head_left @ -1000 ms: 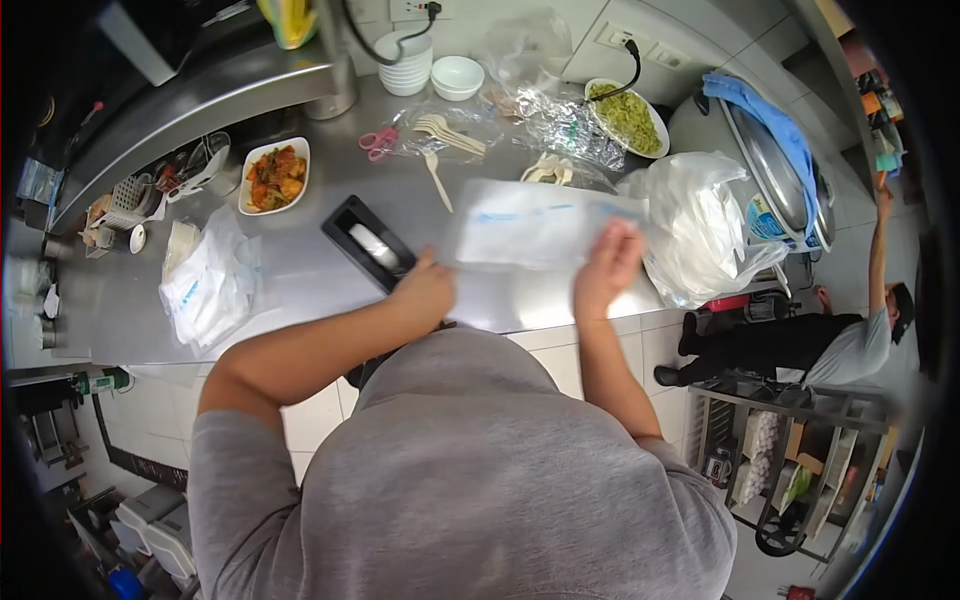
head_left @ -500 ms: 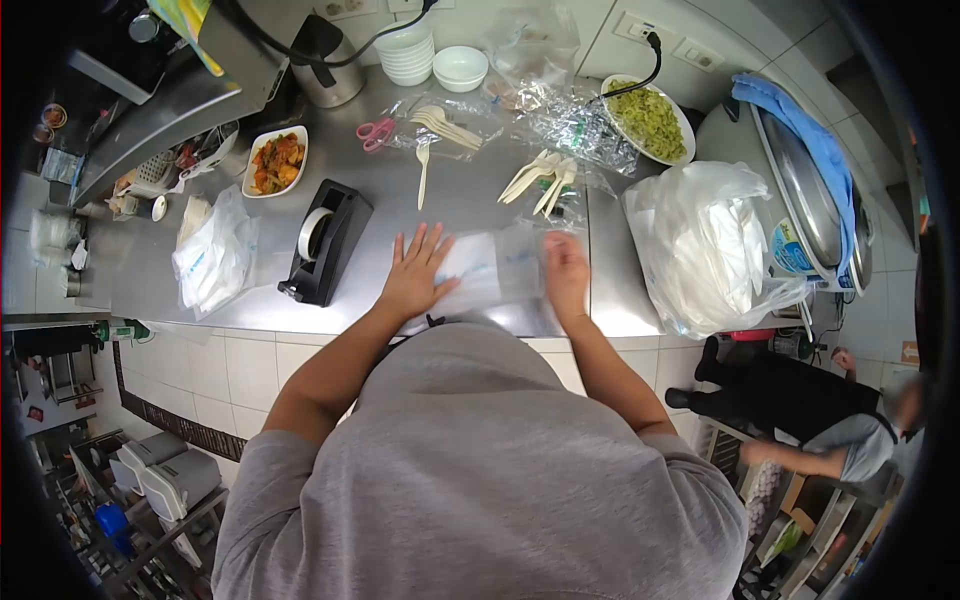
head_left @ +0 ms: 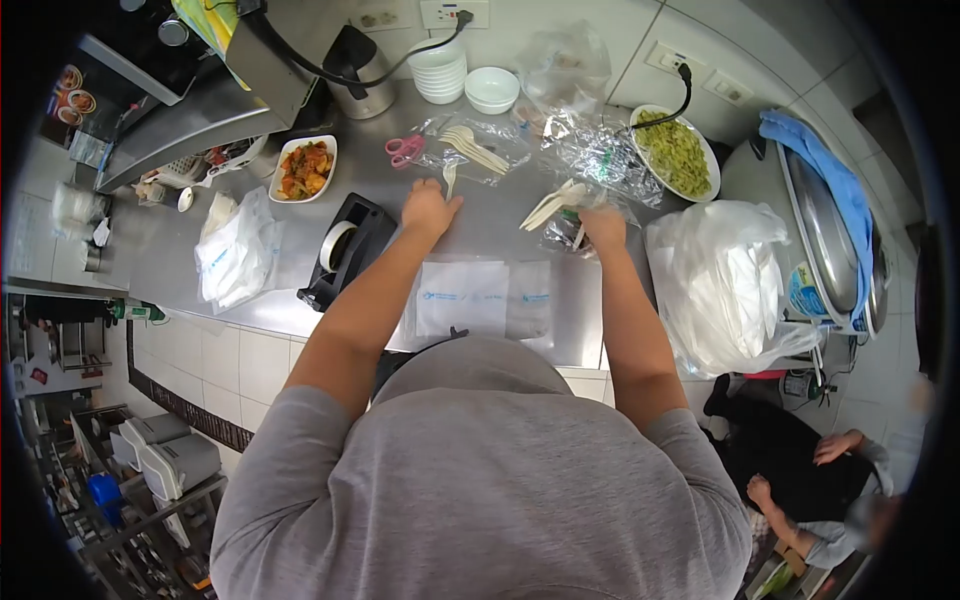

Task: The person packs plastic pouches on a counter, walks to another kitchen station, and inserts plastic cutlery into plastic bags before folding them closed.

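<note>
My left hand [head_left: 430, 210] is closed around the lower handle of a single cream disposable fork [head_left: 450, 178] lying on the steel counter. With fingers curled down, my right hand [head_left: 604, 228] grips part of a pile of cream disposable forks [head_left: 553, 205]; its fingertips are partly hidden. Clear plastic lies beneath that pile. Between my forearms, close to the counter's front edge, a flat white plastic bag [head_left: 462, 298] with blue print is spread out. More cream utensils [head_left: 472, 150] rest on clear wrap beyond my left hand.
A black tape dispenser [head_left: 350, 245] stands beside my left forearm. Pink scissors [head_left: 405, 151], a dish of red-orange food [head_left: 304, 170] and white bowls [head_left: 438, 75] are farther back. At right are a plate of green food [head_left: 677, 152], a stuffed plastic bag [head_left: 715, 280] and another person [head_left: 800, 480].
Both hands have left the white bag and reached forward, the left to the single fork, the right to the fork pile. The bag now lies flat. The camera view has shifted.
</note>
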`<state>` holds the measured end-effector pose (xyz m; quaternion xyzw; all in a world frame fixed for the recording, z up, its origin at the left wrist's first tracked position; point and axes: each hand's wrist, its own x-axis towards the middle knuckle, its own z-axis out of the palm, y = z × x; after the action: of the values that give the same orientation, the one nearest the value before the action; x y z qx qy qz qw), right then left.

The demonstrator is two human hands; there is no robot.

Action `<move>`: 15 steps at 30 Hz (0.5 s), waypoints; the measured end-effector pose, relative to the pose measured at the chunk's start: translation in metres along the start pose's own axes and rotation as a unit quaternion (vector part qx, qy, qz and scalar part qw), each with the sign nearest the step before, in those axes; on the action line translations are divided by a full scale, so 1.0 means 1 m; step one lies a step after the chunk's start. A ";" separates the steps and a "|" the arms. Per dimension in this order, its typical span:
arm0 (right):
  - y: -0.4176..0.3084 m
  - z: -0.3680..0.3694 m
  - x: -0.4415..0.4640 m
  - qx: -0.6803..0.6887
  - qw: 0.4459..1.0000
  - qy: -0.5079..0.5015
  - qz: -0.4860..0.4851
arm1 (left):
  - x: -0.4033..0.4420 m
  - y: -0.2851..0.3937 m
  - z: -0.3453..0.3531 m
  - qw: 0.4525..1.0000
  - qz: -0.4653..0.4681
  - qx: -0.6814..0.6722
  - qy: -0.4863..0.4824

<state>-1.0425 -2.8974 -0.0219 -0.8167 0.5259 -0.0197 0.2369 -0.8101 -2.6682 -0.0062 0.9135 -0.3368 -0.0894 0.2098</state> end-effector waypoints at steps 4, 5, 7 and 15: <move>0.013 -0.017 -0.007 -0.150 0.976 0.074 -0.140 | 0.026 -0.005 0.001 0.994 -0.058 0.032 -0.084; 0.012 -0.024 -0.015 -0.096 0.985 0.096 -0.108 | 0.029 -0.009 -0.002 0.991 -0.053 0.036 -0.118; 0.044 -0.011 -0.010 -0.026 0.985 0.106 -0.133 | 0.023 -0.020 -0.007 0.987 -0.053 0.020 -0.149; 0.013 -0.078 -0.143 0.114 0.992 0.024 0.039 | 0.009 -0.035 -0.011 0.985 -0.048 -0.012 -0.163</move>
<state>-1.1388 -2.8065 0.0732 -0.7625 0.5571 -0.0895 0.3164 -0.7796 -2.6469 -0.0117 0.8994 -0.3212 -0.2507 0.1584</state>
